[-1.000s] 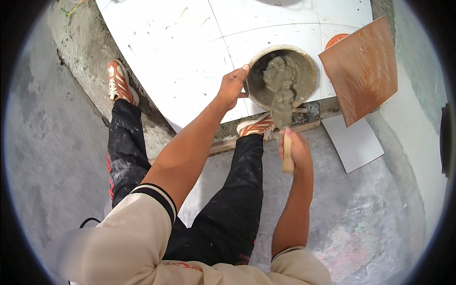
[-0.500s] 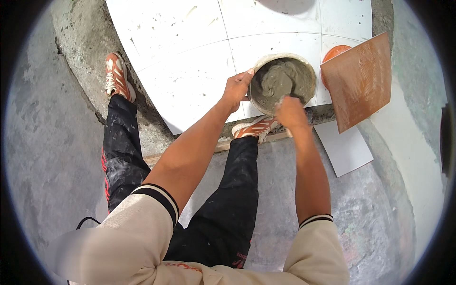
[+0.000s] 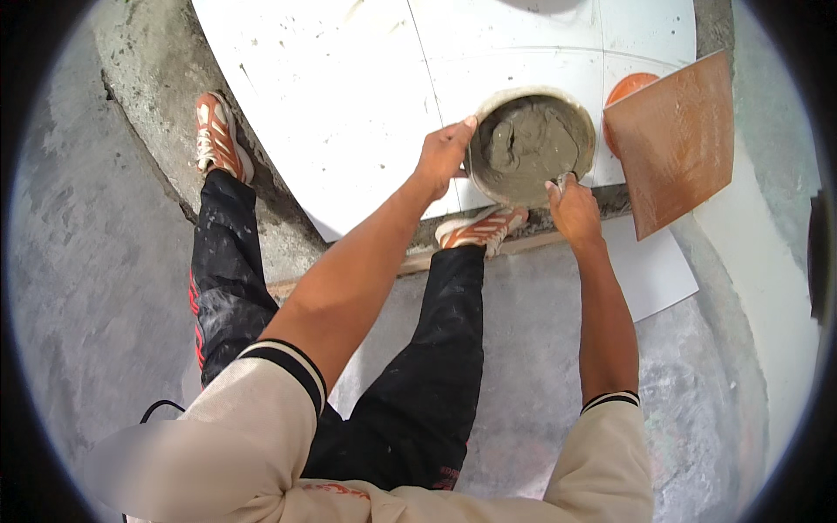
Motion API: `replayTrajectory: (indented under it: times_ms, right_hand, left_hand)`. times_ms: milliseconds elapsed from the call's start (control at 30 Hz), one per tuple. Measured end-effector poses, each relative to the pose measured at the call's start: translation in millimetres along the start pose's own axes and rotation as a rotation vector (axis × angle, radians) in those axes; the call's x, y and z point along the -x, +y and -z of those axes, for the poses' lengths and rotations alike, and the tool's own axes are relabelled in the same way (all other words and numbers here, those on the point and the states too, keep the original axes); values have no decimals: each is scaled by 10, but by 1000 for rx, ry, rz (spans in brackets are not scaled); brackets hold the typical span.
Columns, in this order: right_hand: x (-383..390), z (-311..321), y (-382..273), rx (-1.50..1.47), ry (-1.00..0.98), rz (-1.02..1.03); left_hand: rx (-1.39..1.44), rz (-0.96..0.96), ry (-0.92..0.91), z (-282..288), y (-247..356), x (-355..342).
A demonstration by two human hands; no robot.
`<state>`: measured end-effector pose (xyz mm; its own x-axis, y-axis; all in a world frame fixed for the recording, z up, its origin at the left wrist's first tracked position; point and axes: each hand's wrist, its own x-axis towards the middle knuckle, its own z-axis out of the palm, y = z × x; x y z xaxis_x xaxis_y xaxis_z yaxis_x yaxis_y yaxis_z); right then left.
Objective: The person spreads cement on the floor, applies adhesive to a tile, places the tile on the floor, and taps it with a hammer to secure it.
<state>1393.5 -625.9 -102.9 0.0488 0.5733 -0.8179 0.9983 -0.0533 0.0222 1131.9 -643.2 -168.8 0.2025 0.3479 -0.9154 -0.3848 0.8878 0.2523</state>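
Note:
A round bucket [image 3: 532, 91] holds wet grey mortar [image 3: 542, 131] with a thick, folded surface. My left hand [image 3: 445, 159] grips the bucket's left rim, thumb on top and fingers down the outer wall. At the near right side of the bucket, my right hand [image 3: 575, 211] is closed around the handle of what looks like a trowel [image 3: 568, 178]. The tool's working end is sunk in the mortar and hidden.
White tiles [image 3: 349, 122] with grey specks lie under the bucket. To the right, a brown tile [image 3: 676, 144] leans against an orange bucket [image 3: 629, 85]. A white tile [image 3: 649, 270] lies below it on the grey floor [image 3: 540, 366]. My shoes [image 3: 222, 135] stand around the tiled edge.
My right hand has moved right and slightly down along the bucket's rim, and the mortar has been turned over. The whole view has shifted a little. The left hand keeps its grip.

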Motion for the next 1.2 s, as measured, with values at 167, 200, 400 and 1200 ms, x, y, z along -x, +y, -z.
replayTrajectory:
  times_ms: [167,200,400,1200]
  right_hand:
    - [211,-176,-162,-339,-47,49]
    - [235,-178,-229,-490,-149,-46]
    - [213,-408,-574,-1540,-413,-147]
    - [350,41,-700,-107,-43,84]
  left_hand:
    - [14,6,-42,9,21,7]
    - [12,2,-32,-6,27,17]
    - [16,1,-1,-44,3,18]
    - [11,-16,18,-10,-58,14]
